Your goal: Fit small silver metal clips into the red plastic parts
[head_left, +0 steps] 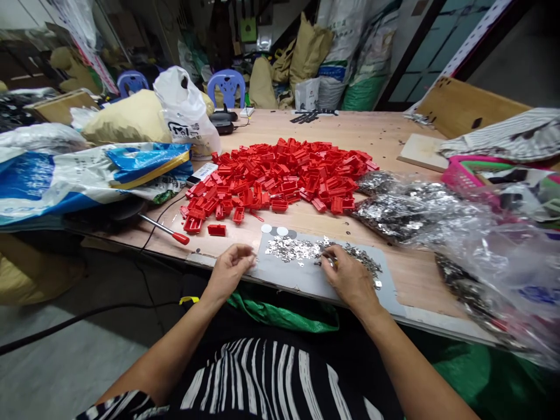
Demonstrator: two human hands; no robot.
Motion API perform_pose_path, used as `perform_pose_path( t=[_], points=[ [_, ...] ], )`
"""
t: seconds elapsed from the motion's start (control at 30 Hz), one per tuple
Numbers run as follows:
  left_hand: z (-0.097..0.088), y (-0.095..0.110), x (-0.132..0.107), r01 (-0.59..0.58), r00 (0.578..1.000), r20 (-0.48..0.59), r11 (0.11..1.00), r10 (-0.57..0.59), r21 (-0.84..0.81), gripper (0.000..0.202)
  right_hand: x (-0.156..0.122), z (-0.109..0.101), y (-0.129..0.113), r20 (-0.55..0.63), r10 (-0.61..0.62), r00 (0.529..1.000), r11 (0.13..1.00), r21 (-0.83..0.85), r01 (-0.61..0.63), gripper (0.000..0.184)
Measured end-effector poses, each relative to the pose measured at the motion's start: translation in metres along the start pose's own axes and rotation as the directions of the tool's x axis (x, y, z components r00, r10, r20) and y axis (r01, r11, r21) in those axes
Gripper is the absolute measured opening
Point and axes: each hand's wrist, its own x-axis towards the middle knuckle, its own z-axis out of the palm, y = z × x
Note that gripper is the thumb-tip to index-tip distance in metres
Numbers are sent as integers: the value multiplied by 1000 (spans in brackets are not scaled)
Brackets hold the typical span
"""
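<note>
My left hand (231, 269) is at the left end of a grey mat (275, 273), its fingers curled together. Whatever is between those fingertips, if anything, is too small to make out. On the mat lies a spread of small shiny metal pieces (291, 249). My right hand (347, 277) is over the right part of that spread, thumb and fingers pinched among the pieces. What it grips is hidden by the fingers. Beyond both hands is a wide heap of small red plastic cases (280, 175), a few lying loose at its near edge.
Clear plastic bags of metal parts (406, 207) lie at right, beside a pink basket (468, 175). A red-handled tool (177, 236) juts over the table's left edge. A phone (202, 174), a white bag (186, 111) and a blue-white sack (87, 175) are at left.
</note>
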Motion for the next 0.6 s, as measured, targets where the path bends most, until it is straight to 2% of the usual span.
perform_pose_path(
  t=[0.03,0.07,0.1,0.17,0.23,0.33,0.4,0.47,0.53,0.6],
  points=[
    [-7,-1,9,-95,989,-94,982,112,163,26,-1,0,0,-1,-7,1000,1000,25,7,15],
    [-13,-3,17,-154,958,-174,921,228,357,30,-1,1,1,-4,-20,1000,998,62,20,15],
    [-19,-5,24,-182,915,-217,829,340,529,37,-2,1,1,-13,-34,999,994,102,35,16],
    [-28,-8,36,-151,844,-235,634,482,758,51,-3,3,2,-19,-63,998,982,177,66,17],
    [-34,-10,45,-60,818,-246,503,520,862,57,-6,3,2,-13,-88,996,969,230,89,18],
    [-39,-10,53,36,838,-246,401,487,915,52,-10,1,-1,9,-98,995,960,266,92,18],
    [-40,-12,57,25,862,-212,379,461,925,44,-12,0,-3,23,-97,995,957,277,87,17],
    [-40,-13,58,-32,883,-164,405,440,914,37,-15,-2,-5,30,-96,995,954,289,83,16],
    [-36,-12,55,-114,895,-121,481,430,869,35,-17,-3,-7,25,-90,996,949,304,78,16],
    [-29,-8,46,-191,897,-116,610,426,769,36,-18,-3,-10,26,-86,996,942,328,73,16]
  ],
)
